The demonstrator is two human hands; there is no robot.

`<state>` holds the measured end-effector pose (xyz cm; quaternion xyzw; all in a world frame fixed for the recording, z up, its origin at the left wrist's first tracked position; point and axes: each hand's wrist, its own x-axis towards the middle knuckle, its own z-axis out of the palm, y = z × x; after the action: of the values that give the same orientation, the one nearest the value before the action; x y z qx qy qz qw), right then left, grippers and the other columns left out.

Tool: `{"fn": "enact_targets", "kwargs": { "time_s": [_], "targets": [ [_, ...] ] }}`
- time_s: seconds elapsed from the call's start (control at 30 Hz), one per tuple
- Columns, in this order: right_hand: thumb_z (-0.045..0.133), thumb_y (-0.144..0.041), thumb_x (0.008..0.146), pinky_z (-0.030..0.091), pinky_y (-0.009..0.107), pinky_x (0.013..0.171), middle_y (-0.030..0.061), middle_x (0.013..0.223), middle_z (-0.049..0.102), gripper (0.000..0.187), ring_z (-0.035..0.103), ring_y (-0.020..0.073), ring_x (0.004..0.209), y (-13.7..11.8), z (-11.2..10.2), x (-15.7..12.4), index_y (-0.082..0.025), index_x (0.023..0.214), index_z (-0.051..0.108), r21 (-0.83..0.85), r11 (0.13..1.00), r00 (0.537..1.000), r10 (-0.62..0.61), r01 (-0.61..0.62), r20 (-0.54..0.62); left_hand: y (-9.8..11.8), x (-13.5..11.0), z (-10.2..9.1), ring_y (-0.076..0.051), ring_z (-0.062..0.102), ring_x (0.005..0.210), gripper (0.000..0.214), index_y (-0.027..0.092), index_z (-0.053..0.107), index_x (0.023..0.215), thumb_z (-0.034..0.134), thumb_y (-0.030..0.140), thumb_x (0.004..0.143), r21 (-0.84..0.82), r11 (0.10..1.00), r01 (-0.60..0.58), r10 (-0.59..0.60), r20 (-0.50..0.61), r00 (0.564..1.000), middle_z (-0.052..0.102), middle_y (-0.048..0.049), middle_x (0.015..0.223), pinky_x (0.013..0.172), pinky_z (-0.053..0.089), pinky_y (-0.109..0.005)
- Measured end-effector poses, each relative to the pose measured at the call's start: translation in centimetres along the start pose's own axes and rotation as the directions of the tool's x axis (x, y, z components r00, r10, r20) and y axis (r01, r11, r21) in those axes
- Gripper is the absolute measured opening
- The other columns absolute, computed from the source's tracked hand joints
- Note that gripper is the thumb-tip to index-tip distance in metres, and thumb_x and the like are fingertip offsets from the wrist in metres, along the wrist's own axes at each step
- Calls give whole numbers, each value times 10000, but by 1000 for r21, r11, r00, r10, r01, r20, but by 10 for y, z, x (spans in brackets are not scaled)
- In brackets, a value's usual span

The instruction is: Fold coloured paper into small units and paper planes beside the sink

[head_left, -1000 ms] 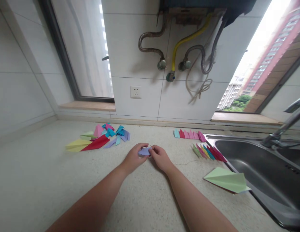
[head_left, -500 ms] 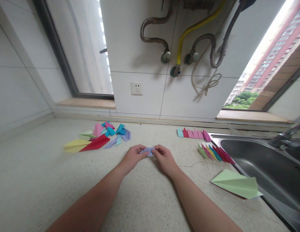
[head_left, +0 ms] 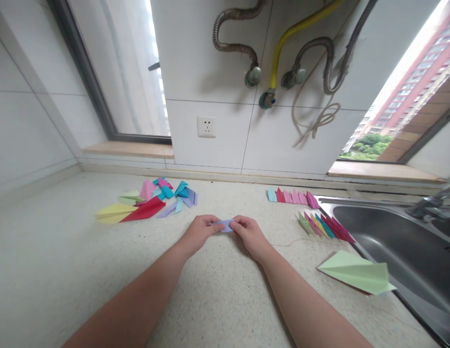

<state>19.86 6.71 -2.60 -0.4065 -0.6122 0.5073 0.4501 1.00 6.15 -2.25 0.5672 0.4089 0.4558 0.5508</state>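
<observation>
A small lilac folded paper (head_left: pixel 225 224) lies low over the speckled countertop (head_left: pixel 47 270), pinched from both sides. My left hand (head_left: pixel 200 232) grips its left end with closed fingers. My right hand (head_left: pixel 248 232) grips its right end the same way. Most of the paper is hidden between my fingertips.
A heap of folded papers (head_left: pixel 148 203) in yellow, red, pink and blue lies at the left. Two rows of coloured folded pieces (head_left: pixel 292 197) (head_left: pixel 324 226) sit right of my hands. A green paper plane (head_left: pixel 357 272) rests by the steel sink (head_left: pixel 399 251). A wall socket (head_left: pixel 206 126) and hoses are behind.
My hands stayed together on the lilac paper, which now looks flatter and narrower between my fingers. The view tilted slightly down and shifted.
</observation>
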Motion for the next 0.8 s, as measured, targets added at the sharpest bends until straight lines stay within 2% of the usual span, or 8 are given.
{"fn": "enact_targets", "kwargs": {
  "time_s": [0.4,0.47,0.63,0.8],
  "targets": [
    [725,-403,771,273,261,601,-28,619,513,275,421,114,606,3,1,-3,-163,704,610,225,974,993,-9,-19,120,0,-1,-1,-103,495,600,219,146,691,772,761,347,718,3,1000,-27,27,31,999,616,16,656,586,333,-229],
    [714,-409,781,265,260,589,-33,607,500,276,408,112,594,3,1,-3,-164,707,610,194,981,995,-9,-10,98,-2,0,-2,-95,467,576,229,147,689,782,752,361,728,12,999,-30,30,22,999,587,26,628,565,312,-227],
    [667,-424,807,265,261,569,-36,589,490,279,388,112,572,0,5,-1,-165,712,623,28,1000,998,-13,15,-58,-2,0,-3,-94,435,553,269,150,680,780,745,404,726,36,999,-8,10,-54,998,540,38,583,541,288,-231],
    [651,-429,810,287,261,563,-33,590,501,280,400,118,574,0,6,1,-172,705,621,-49,998,995,-47,43,-89,1,-1,-1,-96,433,561,274,150,689,772,739,416,728,62,998,-6,11,-77,997,549,30,600,541,294,-234]
  ]
}}
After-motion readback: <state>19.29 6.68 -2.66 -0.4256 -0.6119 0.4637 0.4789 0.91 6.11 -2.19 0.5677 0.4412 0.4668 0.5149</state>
